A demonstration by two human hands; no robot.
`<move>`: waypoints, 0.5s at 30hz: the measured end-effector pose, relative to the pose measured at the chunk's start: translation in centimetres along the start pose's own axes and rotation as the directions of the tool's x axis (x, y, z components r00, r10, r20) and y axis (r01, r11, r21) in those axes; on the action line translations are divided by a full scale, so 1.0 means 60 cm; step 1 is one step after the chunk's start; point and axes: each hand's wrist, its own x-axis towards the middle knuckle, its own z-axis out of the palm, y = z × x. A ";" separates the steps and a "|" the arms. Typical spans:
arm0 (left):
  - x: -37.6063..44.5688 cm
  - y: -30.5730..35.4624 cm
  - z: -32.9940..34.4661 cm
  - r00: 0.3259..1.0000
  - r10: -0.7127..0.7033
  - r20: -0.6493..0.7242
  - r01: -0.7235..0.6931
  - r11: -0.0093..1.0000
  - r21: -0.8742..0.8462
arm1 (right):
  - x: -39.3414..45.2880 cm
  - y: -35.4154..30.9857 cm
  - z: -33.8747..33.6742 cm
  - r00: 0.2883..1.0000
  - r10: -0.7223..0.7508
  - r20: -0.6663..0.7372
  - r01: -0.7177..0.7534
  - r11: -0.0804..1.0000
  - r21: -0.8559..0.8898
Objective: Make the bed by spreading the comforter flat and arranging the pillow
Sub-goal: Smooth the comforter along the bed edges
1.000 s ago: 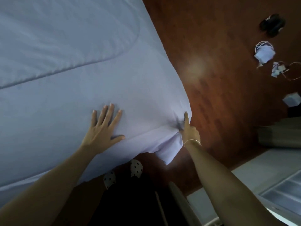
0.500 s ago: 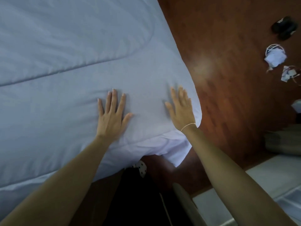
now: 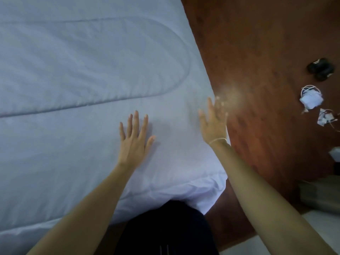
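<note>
While the comforter lies spread over the bed's near right corner, the left hand presses flat on it with straight fingers and the right hand, also flat-fingered and holding nothing, sits nearer the right edge, the likely way to smooth.

No readable text anywhere.

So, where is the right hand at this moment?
In the head view, the right hand lies open at the comforter's right edge, beside the wooden floor, to the right of the left hand.
</note>
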 end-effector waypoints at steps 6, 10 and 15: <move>0.058 0.029 0.024 0.991 -0.137 0.002 0.137 0.991 0.006 | 0.062 -0.028 0.072 0.930 -0.301 0.210 0.333 0.934 -0.133; 0.057 0.030 0.035 0.981 -0.194 0.001 0.194 0.981 0.030 | 0.085 0.069 0.064 0.954 -0.190 0.230 0.221 0.968 -0.116; 0.052 0.089 0.022 0.903 -0.424 0.070 0.425 0.905 0.006 | 0.131 0.161 -0.008 0.900 0.034 0.435 0.028 0.991 -0.134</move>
